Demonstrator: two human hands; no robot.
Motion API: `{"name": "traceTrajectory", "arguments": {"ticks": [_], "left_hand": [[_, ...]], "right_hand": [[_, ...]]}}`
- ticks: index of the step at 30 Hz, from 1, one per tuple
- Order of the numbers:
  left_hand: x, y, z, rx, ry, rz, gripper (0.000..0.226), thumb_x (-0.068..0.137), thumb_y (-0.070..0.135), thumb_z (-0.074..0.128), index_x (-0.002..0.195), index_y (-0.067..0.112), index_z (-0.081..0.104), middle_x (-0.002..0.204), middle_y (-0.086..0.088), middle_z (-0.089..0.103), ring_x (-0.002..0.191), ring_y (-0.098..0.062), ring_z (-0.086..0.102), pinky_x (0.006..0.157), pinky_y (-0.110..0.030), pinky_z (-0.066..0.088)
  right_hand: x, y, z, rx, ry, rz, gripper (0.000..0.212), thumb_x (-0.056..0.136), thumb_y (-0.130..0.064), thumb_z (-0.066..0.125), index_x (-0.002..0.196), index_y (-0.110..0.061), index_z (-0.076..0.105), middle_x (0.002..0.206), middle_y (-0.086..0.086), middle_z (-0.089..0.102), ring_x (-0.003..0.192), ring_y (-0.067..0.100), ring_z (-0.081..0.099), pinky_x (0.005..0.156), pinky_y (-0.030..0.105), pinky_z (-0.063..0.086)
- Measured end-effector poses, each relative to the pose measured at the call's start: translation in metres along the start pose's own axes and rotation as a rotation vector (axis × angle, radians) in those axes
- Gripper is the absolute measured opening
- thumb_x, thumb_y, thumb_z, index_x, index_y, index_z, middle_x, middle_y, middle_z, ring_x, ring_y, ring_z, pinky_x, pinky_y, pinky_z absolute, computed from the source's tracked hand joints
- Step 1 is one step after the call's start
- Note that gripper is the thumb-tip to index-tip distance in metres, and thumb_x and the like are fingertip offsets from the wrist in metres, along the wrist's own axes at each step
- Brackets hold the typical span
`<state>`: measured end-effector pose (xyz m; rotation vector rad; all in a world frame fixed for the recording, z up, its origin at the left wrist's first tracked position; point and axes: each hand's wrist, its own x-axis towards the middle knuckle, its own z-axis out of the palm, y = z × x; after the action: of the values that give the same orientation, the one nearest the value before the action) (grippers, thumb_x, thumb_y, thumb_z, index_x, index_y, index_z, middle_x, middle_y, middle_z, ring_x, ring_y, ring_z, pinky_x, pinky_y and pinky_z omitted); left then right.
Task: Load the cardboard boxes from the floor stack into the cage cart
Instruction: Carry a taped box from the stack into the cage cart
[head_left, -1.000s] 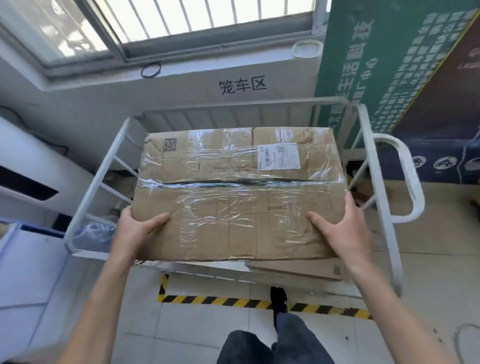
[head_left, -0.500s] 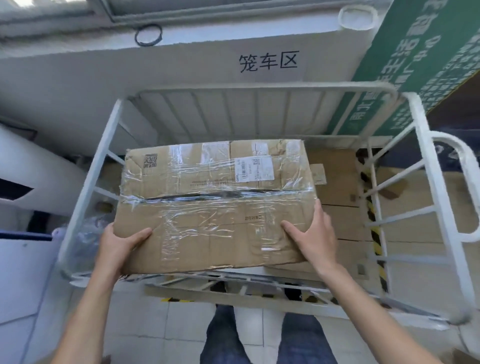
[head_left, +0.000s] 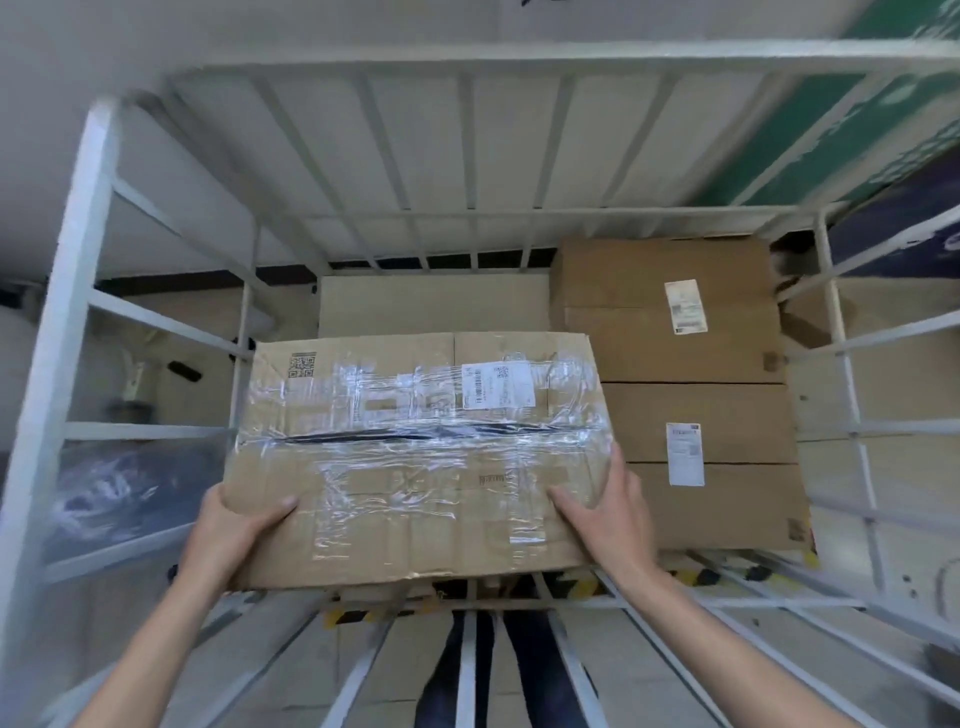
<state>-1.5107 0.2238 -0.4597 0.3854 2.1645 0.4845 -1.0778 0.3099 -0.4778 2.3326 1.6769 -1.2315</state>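
Observation:
I hold a flat cardboard box (head_left: 415, 457) wrapped in clear tape, with a white barcode label on top, inside the white cage cart (head_left: 83, 291). My left hand (head_left: 228, 535) grips its near left corner, thumb on top. My right hand (head_left: 608, 519) grips its near right edge. The box hangs low in the left half of the cart. Two plain cardboard boxes with labels lie in the right half, one at the back (head_left: 660, 306) and one in front (head_left: 706, 467). Another pale box (head_left: 431, 304) shows behind the held one.
The cart's barred back wall (head_left: 467, 150) and right side (head_left: 852, 395) enclose the space. A dark plastic-wrapped bundle (head_left: 119, 488) lies outside the left bars. Yellow-black floor tape (head_left: 353, 616) shows under the near rail, with my legs (head_left: 498, 675) behind it. A green sign (head_left: 841, 119) stands at right.
The box has gone down from above the cart's top rail into the cage, on the left side. My view has tipped downward, so the boxes inside now show.

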Motion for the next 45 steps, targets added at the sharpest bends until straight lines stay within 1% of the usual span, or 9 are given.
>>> {"name": "traceTrajectory", "arguments": {"ticks": [3,10,17,21,24,26,30,37,45], "left_hand": [[0.061,-0.009,0.024,0.031,-0.002,0.041,0.066,0.054,0.045,0.093,0.104,0.025,0.055,0.097,0.009,0.065,0.086,-0.009,0.063,0.070,-0.033,0.051],[0.199,-0.045,0.112,0.098,-0.054,0.034,0.104,0.055,0.055,0.092,0.138,0.013,0.045,0.126,-0.006,0.063,0.112,-0.028,0.061,0.099,-0.049,0.049],[0.254,-0.090,0.172,0.131,-0.145,-0.006,0.071,0.075,0.029,0.087,0.128,0.013,0.042,0.133,-0.016,0.060,0.103,-0.024,0.063,0.095,-0.042,0.048],[0.241,-0.109,0.179,0.499,0.027,0.201,0.108,0.081,0.054,0.074,0.159,0.019,0.007,0.166,-0.018,0.009,0.150,-0.038,0.017,0.118,-0.053,0.020],[0.216,-0.121,0.201,0.858,-0.070,0.530,0.123,0.070,0.088,0.053,0.161,0.025,0.001,0.167,-0.016,-0.008,0.153,-0.031,-0.010,0.117,-0.054,0.000],[0.210,-0.125,0.220,0.987,-0.188,0.512,0.135,0.056,0.099,0.039,0.158,0.022,-0.005,0.163,-0.017,-0.020,0.150,-0.031,-0.024,0.115,-0.058,-0.007],[0.231,-0.099,0.230,1.040,-0.212,0.421,0.138,0.053,0.095,0.046,0.155,0.026,-0.017,0.156,-0.012,-0.038,0.143,-0.029,-0.038,0.114,-0.067,-0.006],[0.283,0.006,0.237,0.993,-0.213,0.441,0.133,0.055,0.083,0.064,0.158,0.037,-0.006,0.164,-0.012,-0.025,0.149,-0.031,-0.025,0.113,-0.071,0.000],[0.339,0.103,0.248,0.936,-0.189,0.423,0.129,0.066,0.060,0.083,0.159,0.036,-0.003,0.164,-0.009,-0.027,0.150,-0.032,-0.024,0.113,-0.070,0.002]], "right_hand": [[0.052,0.003,0.041,0.042,0.009,0.001,0.117,0.070,-0.086,0.058,0.157,-0.035,-0.002,0.153,0.007,0.034,0.137,0.027,0.043,0.105,0.044,0.045],[0.157,0.052,0.136,0.079,0.016,0.029,0.112,0.075,-0.081,0.060,0.156,-0.040,-0.006,0.159,0.008,0.024,0.141,0.030,0.036,0.110,0.047,0.039],[0.197,0.107,0.189,-0.059,0.025,0.015,0.099,0.086,-0.068,0.058,0.159,-0.035,-0.001,0.148,0.014,0.034,0.136,0.031,0.036,0.105,0.043,0.036],[0.179,0.115,0.213,-0.352,0.066,-0.179,0.082,0.099,-0.055,0.043,0.161,-0.020,0.003,0.164,0.025,-0.008,0.152,0.040,-0.006,0.120,0.061,0.012],[0.176,0.114,0.229,-0.599,-0.095,-0.299,0.094,0.090,-0.082,0.016,0.157,-0.027,-0.019,0.160,0.021,-0.030,0.146,0.043,-0.028,0.119,0.063,-0.006],[0.180,0.116,0.236,-0.671,-0.132,-0.286,0.104,0.080,-0.094,0.010,0.154,-0.030,-0.025,0.159,0.021,-0.033,0.144,0.045,-0.030,0.116,0.066,-0.008],[0.204,0.108,0.233,-0.644,-0.157,-0.260,0.106,0.079,-0.095,0.013,0.155,-0.030,-0.022,0.160,0.020,-0.031,0.145,0.046,-0.027,0.116,0.068,-0.003],[0.295,0.048,0.200,-0.612,-0.175,-0.284,0.105,0.075,-0.095,0.011,0.146,-0.034,-0.037,0.144,0.016,-0.055,0.132,0.041,-0.050,0.112,0.065,-0.019],[0.385,-0.011,0.164,-0.569,-0.188,-0.332,0.112,0.071,-0.097,0.018,0.150,-0.036,-0.031,0.144,0.014,-0.055,0.123,0.035,-0.060,0.102,0.056,-0.037]]}}
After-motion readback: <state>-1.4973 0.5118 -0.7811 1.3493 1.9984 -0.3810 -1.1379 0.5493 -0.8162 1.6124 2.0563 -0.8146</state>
